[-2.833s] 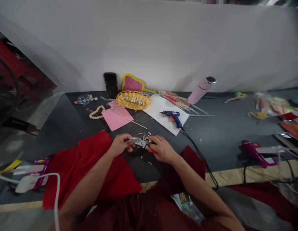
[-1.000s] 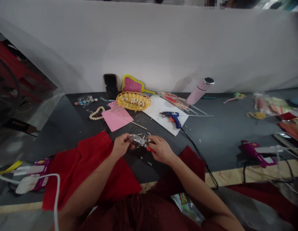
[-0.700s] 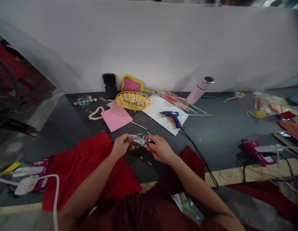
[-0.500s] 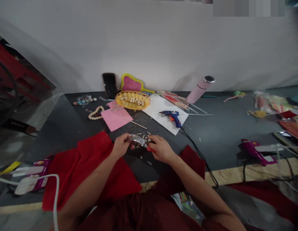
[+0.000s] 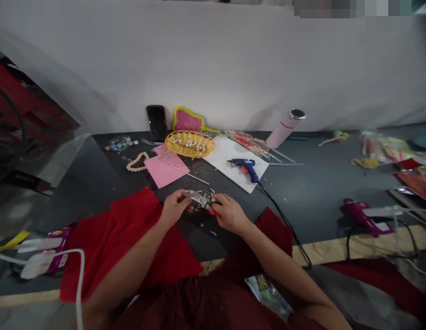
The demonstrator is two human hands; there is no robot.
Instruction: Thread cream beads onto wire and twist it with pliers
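My right hand (image 5: 230, 213) is closed around the red handle of a pair of pruning shears (image 5: 200, 200), whose metal blades point left. At the blade end, the fingers of my left hand (image 5: 174, 207) are pinched together; whatever is between them is too small to make out. Small pale cut pieces (image 5: 212, 191) lie scattered on the dark table just beyond the shears. A thin wooden stick (image 5: 195, 177) rests behind my hands, its far end over a pink paper sheet (image 5: 165, 173).
A yellow basket (image 5: 172, 149) holds small pale pieces. A blue glue gun (image 5: 245, 166) lies on white board (image 5: 226, 153), its cord running toward the front edge. Red cloth (image 5: 130, 229) spreads at left. Behind stand a phone (image 5: 157, 123) and a pink flask (image 5: 285, 128).
My left thumb has shifted slightly right and down beside the blades. My right hand keeps its grip on the shears, and the things on the table lie as before.
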